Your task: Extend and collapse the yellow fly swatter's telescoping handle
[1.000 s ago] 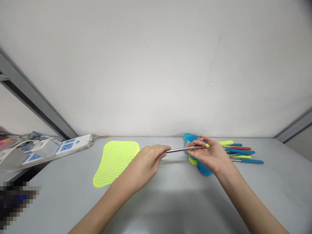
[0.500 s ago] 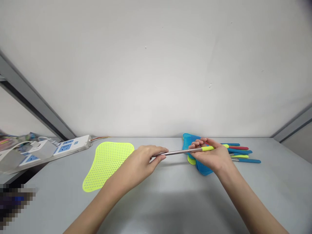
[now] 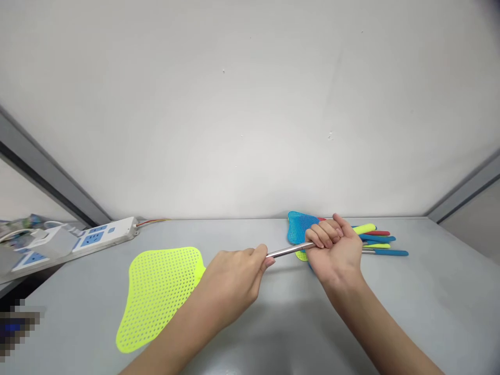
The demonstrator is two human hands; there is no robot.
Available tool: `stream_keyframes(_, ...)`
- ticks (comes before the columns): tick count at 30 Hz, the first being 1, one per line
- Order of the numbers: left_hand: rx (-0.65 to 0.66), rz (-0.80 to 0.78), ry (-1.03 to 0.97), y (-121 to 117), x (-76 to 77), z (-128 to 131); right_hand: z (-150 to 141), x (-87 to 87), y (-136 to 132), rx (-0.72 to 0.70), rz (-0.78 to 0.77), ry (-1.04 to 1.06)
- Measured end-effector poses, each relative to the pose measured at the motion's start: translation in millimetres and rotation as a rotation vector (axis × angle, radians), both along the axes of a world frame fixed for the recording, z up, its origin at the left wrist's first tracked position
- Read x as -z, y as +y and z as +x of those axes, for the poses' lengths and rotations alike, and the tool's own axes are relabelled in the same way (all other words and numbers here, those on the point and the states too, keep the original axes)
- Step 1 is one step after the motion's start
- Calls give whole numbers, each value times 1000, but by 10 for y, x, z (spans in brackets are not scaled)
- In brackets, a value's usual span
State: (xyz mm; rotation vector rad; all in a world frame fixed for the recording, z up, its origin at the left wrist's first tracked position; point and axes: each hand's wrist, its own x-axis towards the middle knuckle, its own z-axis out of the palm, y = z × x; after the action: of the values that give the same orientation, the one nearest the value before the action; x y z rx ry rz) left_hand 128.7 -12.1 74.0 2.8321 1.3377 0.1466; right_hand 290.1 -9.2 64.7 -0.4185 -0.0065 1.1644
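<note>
A yellow-green fly swatter head hangs over the grey table on a thin metal rod. My left hand is closed around the rod near the head. Farther right my right hand is wrapped in a fist round the yellow-green handle, whose end sticks out past it. Both hands hold the same swatter, stretched between them.
Behind my right hand lies a pile of swatters: a blue mesh head and several blue, red and yellow handles. A white power strip and plugs sit at the far left. The white wall stands close behind.
My right hand has closed into a full fist on the handle. The swatter head has swung lower and towards me on the left, and the rod now tilts.
</note>
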Motion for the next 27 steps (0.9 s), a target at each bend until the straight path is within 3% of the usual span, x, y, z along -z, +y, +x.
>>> stream_keyframes(9,-21,49,3,-59,5,-9,-72,41,-36,4,49,-30)
stream_keyframes(27,-80,-104,-107,-94,-98,-14,-188,-23,-136,24,107,-54)
